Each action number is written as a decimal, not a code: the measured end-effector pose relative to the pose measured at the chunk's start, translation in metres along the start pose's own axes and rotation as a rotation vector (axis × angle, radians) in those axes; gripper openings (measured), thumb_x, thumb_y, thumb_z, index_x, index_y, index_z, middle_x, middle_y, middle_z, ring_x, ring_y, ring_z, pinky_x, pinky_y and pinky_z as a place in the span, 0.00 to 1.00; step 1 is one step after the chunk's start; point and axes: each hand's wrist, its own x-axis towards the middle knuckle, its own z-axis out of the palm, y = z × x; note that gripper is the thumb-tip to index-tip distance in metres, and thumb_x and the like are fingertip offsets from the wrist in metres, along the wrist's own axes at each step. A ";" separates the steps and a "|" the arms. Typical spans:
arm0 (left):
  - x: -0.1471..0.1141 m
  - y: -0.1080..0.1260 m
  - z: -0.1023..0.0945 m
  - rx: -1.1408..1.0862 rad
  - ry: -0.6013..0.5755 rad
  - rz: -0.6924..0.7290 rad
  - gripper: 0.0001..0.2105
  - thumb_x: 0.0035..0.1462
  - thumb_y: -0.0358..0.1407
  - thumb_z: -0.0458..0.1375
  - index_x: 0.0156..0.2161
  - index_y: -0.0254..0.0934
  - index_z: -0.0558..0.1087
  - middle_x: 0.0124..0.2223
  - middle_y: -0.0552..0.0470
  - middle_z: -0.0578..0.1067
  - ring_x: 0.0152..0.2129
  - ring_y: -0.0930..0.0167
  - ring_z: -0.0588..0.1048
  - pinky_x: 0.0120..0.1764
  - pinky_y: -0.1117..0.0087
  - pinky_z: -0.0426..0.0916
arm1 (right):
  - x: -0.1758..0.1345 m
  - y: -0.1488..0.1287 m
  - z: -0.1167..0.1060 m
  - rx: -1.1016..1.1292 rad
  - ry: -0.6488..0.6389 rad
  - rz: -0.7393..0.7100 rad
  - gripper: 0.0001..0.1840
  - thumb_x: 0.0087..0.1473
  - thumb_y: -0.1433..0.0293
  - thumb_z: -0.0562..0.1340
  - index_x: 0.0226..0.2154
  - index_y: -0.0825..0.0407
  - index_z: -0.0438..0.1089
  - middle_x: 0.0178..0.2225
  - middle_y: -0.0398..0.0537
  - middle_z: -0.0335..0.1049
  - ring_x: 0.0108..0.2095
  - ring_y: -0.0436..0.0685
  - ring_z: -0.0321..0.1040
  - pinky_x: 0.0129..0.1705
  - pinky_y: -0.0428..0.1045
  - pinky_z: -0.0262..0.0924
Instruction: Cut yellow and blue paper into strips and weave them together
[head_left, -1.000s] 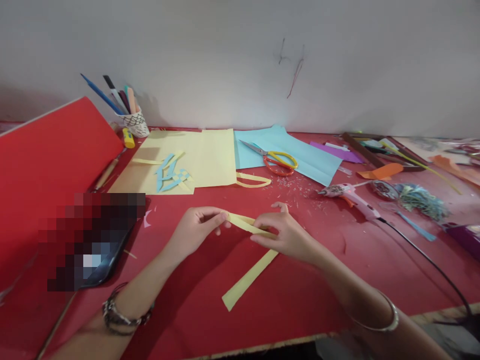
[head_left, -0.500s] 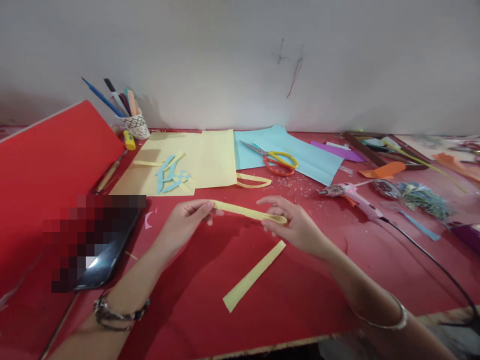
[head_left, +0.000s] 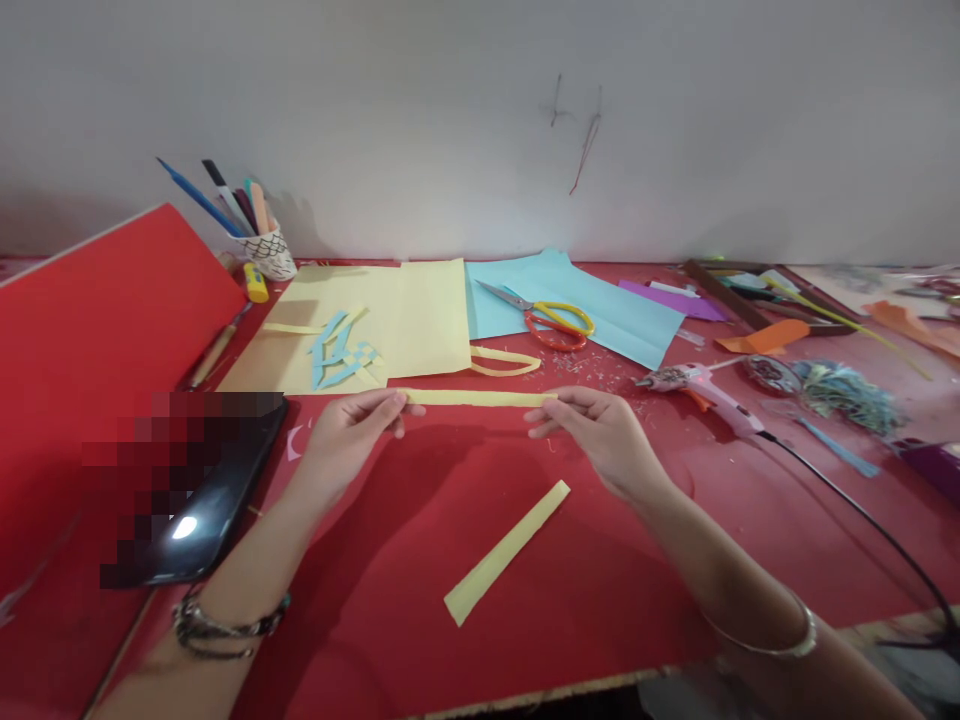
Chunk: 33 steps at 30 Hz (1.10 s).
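A narrow yellow paper strip is stretched level between my two hands, just above the red tabletop. My left hand pinches its left end between thumb and finger. At the other end, the fingers of my right hand are closed on the strip. A second yellow paper strip lies slanted on the table below. Beyond my hands, a looped yellow strip rests beside the yellow sheets. A blue-and-yellow woven paper piece with loose blue strips lies on those sheets.
Scissors lie on a blue sheet. To the right is a pink glue gun with a black cord. A phone, a red board and a pen cup stand or lie at left.
The strip, folded into a loop at its right end before, is now pulled straight and level. My right hand has closed on that end, and both hands have shifted slightly.
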 end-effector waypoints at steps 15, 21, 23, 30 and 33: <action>-0.008 0.008 0.006 0.123 -0.025 -0.014 0.11 0.47 0.41 0.55 0.21 0.38 0.71 0.18 0.55 0.69 0.20 0.74 0.66 0.28 0.73 0.63 | -0.008 -0.006 0.000 -0.328 0.252 -0.373 0.12 0.52 0.66 0.54 0.22 0.52 0.65 0.20 0.42 0.69 0.19 0.49 0.67 0.25 0.44 0.62; -0.010 0.007 0.007 0.131 -0.099 0.017 0.10 0.47 0.39 0.53 0.22 0.37 0.71 0.19 0.56 0.69 0.19 0.75 0.64 0.26 0.74 0.59 | -0.010 -0.009 -0.001 -0.365 0.290 -0.410 0.10 0.52 0.69 0.54 0.22 0.52 0.65 0.20 0.42 0.69 0.18 0.48 0.66 0.24 0.44 0.61; -0.011 0.006 0.008 0.130 -0.134 0.019 0.10 0.47 0.39 0.53 0.21 0.37 0.70 0.20 0.56 0.69 0.17 0.76 0.63 0.25 0.74 0.59 | -0.009 -0.008 -0.002 -0.365 0.264 -0.413 0.11 0.52 0.70 0.53 0.22 0.52 0.65 0.20 0.42 0.69 0.19 0.48 0.67 0.25 0.44 0.61; -0.002 -0.002 0.009 0.127 -0.045 0.069 0.12 0.51 0.43 0.48 0.32 0.38 0.69 0.30 0.53 0.71 0.27 0.73 0.68 0.31 0.73 0.62 | -0.018 -0.025 -0.013 -0.455 -0.051 -0.459 0.09 0.52 0.70 0.53 0.24 0.52 0.66 0.21 0.41 0.69 0.21 0.47 0.66 0.25 0.43 0.60; 0.002 -0.005 0.008 0.098 0.009 0.080 0.15 0.51 0.44 0.47 0.36 0.37 0.67 0.34 0.51 0.71 0.32 0.72 0.69 0.34 0.73 0.63 | -0.032 -0.043 -0.020 -0.406 -0.214 -0.475 0.09 0.51 0.70 0.54 0.24 0.51 0.67 0.19 0.41 0.68 0.21 0.47 0.65 0.26 0.43 0.58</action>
